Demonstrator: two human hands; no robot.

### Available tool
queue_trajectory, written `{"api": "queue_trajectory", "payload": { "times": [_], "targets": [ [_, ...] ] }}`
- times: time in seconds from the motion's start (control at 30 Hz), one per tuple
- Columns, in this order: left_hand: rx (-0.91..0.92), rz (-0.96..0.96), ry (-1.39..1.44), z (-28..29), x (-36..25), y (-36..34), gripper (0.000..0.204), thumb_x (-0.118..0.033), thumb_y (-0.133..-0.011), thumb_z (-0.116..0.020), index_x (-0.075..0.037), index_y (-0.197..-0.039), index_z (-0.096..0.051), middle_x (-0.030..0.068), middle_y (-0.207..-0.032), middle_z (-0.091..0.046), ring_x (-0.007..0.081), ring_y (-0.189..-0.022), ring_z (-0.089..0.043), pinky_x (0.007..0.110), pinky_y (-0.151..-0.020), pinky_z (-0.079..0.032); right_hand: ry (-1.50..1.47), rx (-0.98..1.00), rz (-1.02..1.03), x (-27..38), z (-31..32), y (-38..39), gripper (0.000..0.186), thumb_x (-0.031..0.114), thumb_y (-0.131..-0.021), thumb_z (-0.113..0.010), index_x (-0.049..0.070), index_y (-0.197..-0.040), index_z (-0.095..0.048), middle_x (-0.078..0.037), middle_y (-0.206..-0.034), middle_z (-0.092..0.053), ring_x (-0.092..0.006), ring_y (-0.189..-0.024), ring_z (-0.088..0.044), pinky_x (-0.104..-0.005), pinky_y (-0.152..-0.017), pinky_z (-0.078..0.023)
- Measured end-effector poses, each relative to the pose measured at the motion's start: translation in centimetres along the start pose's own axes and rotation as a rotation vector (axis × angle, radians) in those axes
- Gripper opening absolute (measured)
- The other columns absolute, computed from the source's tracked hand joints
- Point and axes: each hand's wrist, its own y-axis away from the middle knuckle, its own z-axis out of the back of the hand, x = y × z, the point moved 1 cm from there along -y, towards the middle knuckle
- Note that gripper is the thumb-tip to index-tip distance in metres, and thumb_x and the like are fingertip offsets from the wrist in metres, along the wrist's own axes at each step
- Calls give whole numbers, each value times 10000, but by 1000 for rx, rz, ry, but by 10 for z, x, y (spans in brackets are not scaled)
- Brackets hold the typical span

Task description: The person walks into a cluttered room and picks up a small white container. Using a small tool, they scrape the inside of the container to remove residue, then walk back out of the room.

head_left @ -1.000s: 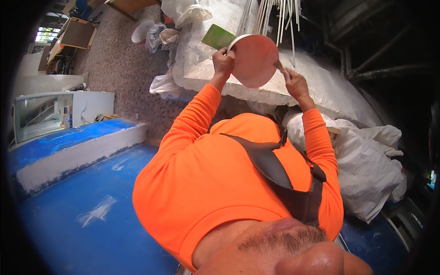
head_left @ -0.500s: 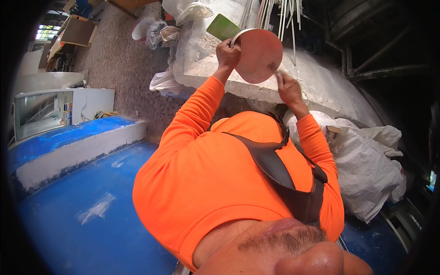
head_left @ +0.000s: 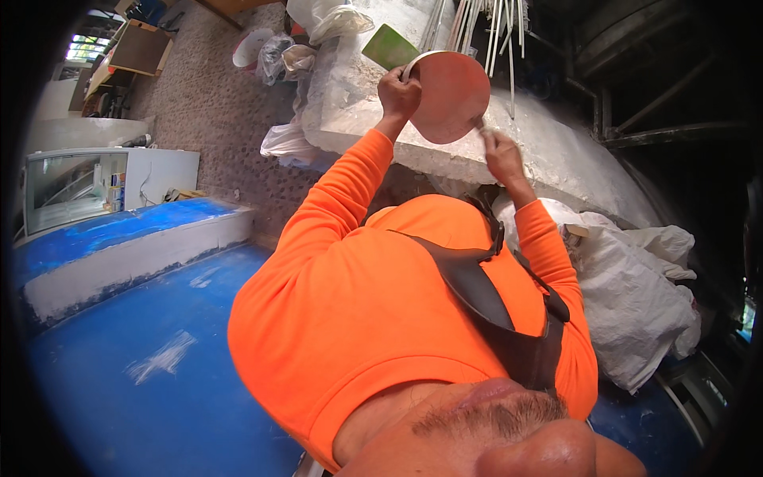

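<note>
My left hand [head_left: 400,95] is closed on the left edge of a round, flat, reddish disc [head_left: 451,89] with a pale rim. The disc is held up in front of me, over a rough whitish slab. At its lower right edge is my right hand [head_left: 503,157], fingers pinched together. A small thing seems to stick out from them toward a darker smudge on the disc, but it is too small and blurred to name. Behind the disc, to the left, a green rectangular piece [head_left: 389,46] lies on the slab.
The broad whitish slab [head_left: 350,111] stretches ahead, with thin white rods [head_left: 494,48] at its far side. White sacks [head_left: 636,294] are piled at my right. Plastic bags [head_left: 288,143] lie by the slab's left edge. A blue-topped ledge [head_left: 151,219] and a glass-fronted cabinet [head_left: 79,191] stand left.
My right hand has shifted slightly down beside the disc's edge. My left hand and the disc stay nearly in place.
</note>
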Motion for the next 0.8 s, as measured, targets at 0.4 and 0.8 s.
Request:
{"api": "queue_trajectory", "payload": {
  "times": [0.4, 0.8],
  "targets": [
    [32, 50, 53, 3, 8, 14, 299, -268, -970, -680, 16, -1025, -755, 59, -802, -724, 100, -722, -606, 286, -695, -499, 132, -39, -56, 3, 13, -1, 368, 346, -1044, -480, 66, -1171, -681, -217, -990, -716, -394, -885, -703, -457, -783, -539],
    [-60, -121, 46, -4, 14, 1, 309, -268, -978, -663, 31, -1005, -736, 81, -793, -704, 115, -716, -590, 290, -680, -494, -185, 243, -293, -3, -10, 0, 411, 391, -1022, -516, 9, -1055, -661, -168, -784, -691, -286, -595, -654, -421, -578, -521]
  ]
}}
